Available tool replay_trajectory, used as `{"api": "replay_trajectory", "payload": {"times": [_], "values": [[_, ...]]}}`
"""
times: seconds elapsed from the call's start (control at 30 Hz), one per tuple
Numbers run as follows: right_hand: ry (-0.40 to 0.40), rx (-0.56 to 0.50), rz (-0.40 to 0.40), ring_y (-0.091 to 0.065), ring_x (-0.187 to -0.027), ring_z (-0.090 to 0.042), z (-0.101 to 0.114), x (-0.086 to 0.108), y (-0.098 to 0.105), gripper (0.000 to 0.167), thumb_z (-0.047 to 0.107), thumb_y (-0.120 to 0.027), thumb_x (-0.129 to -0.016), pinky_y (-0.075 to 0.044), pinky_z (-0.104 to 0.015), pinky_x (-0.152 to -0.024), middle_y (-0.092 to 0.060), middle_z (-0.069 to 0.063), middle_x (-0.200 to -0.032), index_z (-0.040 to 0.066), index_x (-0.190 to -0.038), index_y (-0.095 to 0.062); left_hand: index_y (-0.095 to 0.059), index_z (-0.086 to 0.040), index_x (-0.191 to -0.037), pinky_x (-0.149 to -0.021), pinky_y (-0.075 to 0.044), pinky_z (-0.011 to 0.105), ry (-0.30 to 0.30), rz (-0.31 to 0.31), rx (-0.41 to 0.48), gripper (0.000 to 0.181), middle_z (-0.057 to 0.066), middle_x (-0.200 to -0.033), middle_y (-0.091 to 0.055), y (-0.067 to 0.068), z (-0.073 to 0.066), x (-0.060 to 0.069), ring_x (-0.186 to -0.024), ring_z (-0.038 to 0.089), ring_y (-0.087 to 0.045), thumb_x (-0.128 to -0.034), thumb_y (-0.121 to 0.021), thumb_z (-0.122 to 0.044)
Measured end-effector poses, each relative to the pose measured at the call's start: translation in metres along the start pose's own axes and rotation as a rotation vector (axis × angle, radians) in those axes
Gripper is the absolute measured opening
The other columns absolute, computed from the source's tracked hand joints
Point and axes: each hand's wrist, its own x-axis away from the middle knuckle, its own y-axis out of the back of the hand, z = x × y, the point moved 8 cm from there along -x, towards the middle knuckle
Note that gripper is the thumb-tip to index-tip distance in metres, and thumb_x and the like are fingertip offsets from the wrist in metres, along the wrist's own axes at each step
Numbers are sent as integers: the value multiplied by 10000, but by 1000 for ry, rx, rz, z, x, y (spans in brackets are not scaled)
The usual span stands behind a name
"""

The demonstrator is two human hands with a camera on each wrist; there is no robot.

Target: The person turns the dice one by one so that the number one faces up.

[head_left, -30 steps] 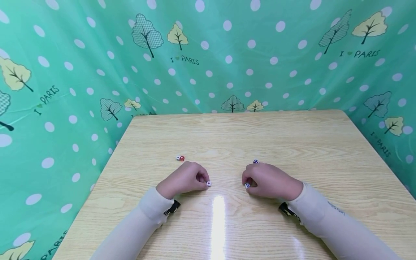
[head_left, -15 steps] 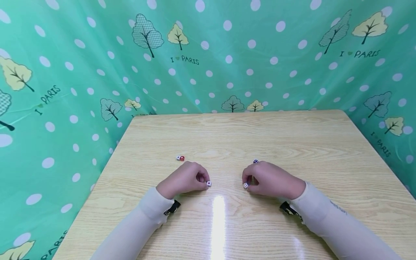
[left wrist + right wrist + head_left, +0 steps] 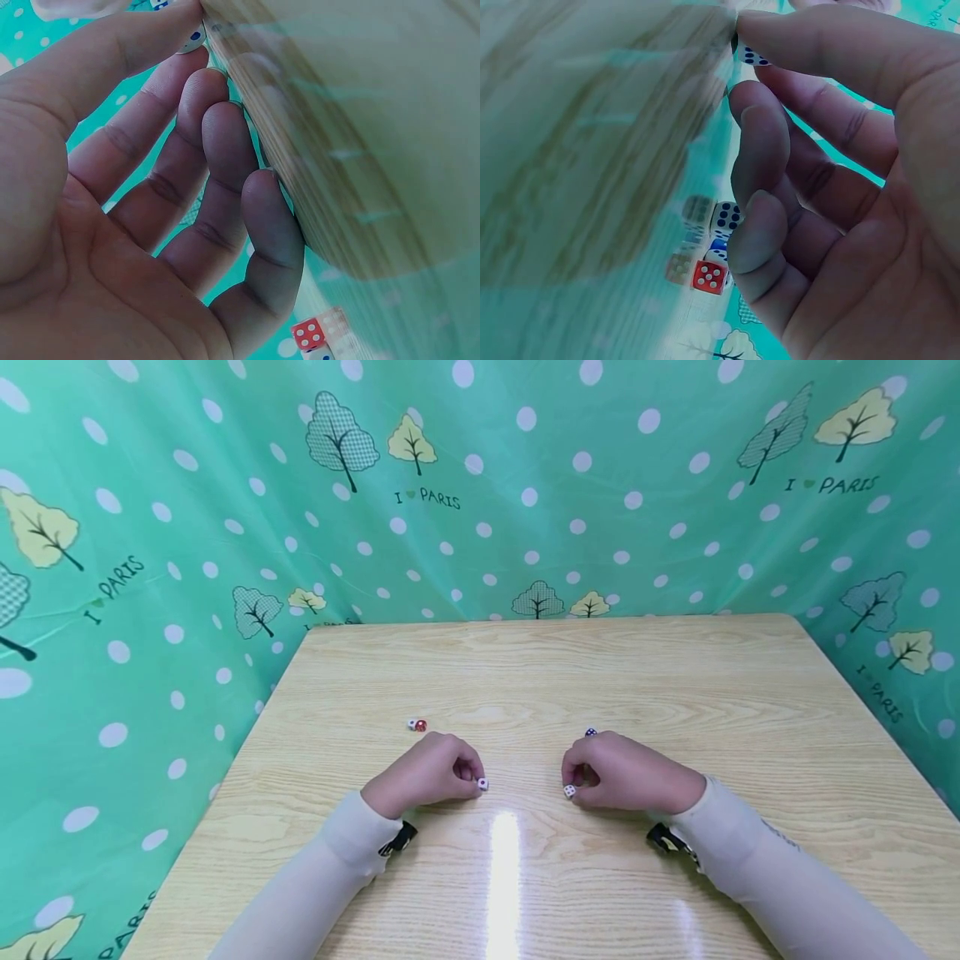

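Observation:
In the head view my left hand [image 3: 429, 774] pinches a small white die [image 3: 483, 784] between thumb and fingertip, low at the tabletop. The same die [image 3: 193, 39] is partly covered by the thumb in the left wrist view, and the other fingers bend loosely below. My right hand [image 3: 626, 774] pinches another white die [image 3: 569, 791] at table level, a short gap to the right of the first. In the right wrist view this die [image 3: 753, 55] shows dark blue pips below the thumb.
A white die [image 3: 412, 724] and a red die [image 3: 421, 725] sit together beyond my left hand. Beyond my right hand is a blue die [image 3: 591, 732], partly hidden. The right wrist view shows a red die [image 3: 709, 277] near white and blue ones. A patterned green curtain [image 3: 525, 510] surrounds the wooden table [image 3: 525, 668].
The white die in my right hand has turned and shows a different face. My right hand has shifted very slightly. My left hand and its die have stayed in place.

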Motion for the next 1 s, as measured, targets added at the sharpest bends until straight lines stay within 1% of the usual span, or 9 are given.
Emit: {"api": "replay_trajectory", "payload": {"times": [0.27,0.43,0.57,0.77,1.0], "values": [[9,15,-9,-566,-725,-95,0,0,0,151,137,-790,-848,-479,-231,-675,-609,137,-777,257,-814,-704,-747,-248,-799,-638,-496,237,-4,0,3,128,-125,-701,-659,0,-1,0,-642,17,-552,-836,-852,-183],[0,27,0,-562,-731,-89,-2,0,-1,155,141,-789,-851,-478,-229,-681,-606,139,-782,260,-814,-698,-746,-245,-798,-635,-496,236,-6,0,6,130,-122,-699,-659,0,-1,0,-641,21,-554,-835,-853,-180],[-8,40,9,-561,-737,-94,-1,1,-1,123,157,-790,-854,-475,-233,-686,-608,136,-786,250,-848,-710,-748,-244,-800,-632,-492,235,-5,0,3,127,-120,-697,-657,0,-1,0,-640,24,-551,-834,-852,-179],[-21,119,-13,-531,-739,-52,6,3,-1,120,183,-781,-852,-471,-229,-697,-608,132,-806,258,-917,-713,-752,-237,-801,-624,-483,228,-9,-2,1,119,-117,-697,-657,0,-2,0,-637,32,-552,-832,-850,-176],[2,190,-37,-492,-706,-23,15,3,0,151,131,-763,-830,-458,-216,-669,-587,124,-785,261,-861,-693,-753,-229,-803,-621,-478,227,-9,-3,-1,114,-113,-696,-655,0,-2,0,-637,37,-551,-833,-848,-171]]}}
